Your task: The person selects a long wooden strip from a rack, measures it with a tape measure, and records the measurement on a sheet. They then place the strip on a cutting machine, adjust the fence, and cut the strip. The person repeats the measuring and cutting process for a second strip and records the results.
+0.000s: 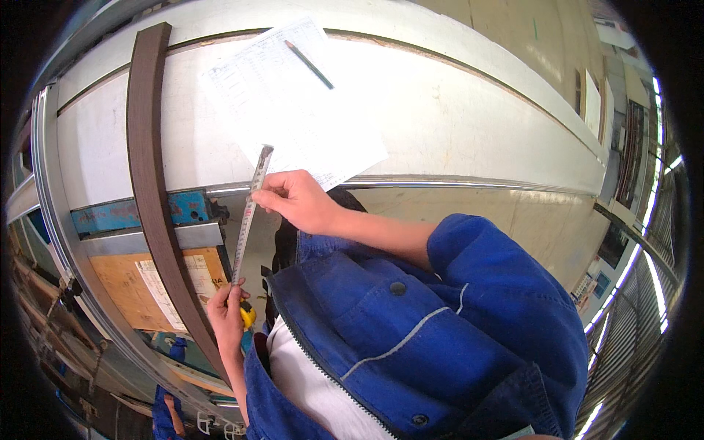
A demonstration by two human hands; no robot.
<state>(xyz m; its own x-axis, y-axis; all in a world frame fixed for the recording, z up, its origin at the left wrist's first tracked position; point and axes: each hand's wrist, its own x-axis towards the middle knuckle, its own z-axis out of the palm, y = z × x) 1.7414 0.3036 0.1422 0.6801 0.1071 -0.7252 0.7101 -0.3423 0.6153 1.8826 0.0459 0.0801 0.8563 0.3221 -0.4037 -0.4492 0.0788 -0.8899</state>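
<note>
My right hand [293,198] pinches the metal tape blade [246,227] near its free end, which lies over the lower left part of a white printed sheet [330,132]. My left hand [227,315], lower down, is closed on the yellow tape measure case [248,315], with the blade pulled out between my hands. A dark pencil [309,64] lies on the sheet. To the left of the tape, a long dark brown board [147,110] lies across the white table [469,125] and extends down beside my left hand.
A metal rail [47,161] runs along the left. A blue metal beam [103,217] and a plywood board with papers [121,293] sit under the brown board. Part of a co-worker in blue [165,411] shows at the bottom left. Panels and materials [631,147] stand at the far right.
</note>
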